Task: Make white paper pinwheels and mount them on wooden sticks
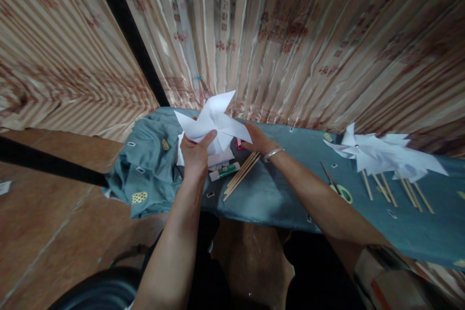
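A white paper pinwheel (214,121) is held up over the left end of a table covered with a grey-blue cloth (276,193). My left hand (196,152) grips its lower left part, thumb on the front. My right hand (256,139), with a metal bracelet at the wrist, holds its right blade. Under the pinwheel lie more white paper (221,157), a glue stick (225,171) and a bundle of wooden sticks (241,176).
Several finished white pinwheels on sticks (385,157) lie at the right of the table, with scissors (336,186) next to them. A striped, patterned curtain (290,34) hangs behind the table. Brown floor tiles (54,213) lie to the left.
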Demonstrator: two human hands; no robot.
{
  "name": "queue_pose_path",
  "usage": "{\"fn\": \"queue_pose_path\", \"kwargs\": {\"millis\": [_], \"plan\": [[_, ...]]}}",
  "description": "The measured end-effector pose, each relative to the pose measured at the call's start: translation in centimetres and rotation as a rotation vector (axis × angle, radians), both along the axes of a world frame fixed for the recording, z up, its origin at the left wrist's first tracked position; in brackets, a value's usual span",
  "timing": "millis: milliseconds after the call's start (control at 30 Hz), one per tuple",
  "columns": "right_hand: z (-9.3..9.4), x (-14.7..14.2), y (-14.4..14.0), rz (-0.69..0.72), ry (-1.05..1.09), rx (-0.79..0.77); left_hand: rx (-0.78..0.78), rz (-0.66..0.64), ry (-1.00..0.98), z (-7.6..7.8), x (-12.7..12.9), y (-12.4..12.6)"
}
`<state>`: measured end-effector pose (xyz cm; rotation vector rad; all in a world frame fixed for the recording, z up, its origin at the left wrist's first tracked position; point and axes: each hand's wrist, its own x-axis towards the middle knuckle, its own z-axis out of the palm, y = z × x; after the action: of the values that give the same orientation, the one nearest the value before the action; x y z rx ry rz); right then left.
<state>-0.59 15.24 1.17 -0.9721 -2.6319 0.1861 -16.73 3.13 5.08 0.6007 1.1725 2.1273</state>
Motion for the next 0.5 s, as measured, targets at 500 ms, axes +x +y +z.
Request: {"fn": "queue_pose_path", "kwargs": {"millis": [500], "plan": [[0.7,-0.4,-1.0,-0.064,-0.172,-0.014,-0.006,-0.003,-0.002,-0.1,0.2,0.0]]}}
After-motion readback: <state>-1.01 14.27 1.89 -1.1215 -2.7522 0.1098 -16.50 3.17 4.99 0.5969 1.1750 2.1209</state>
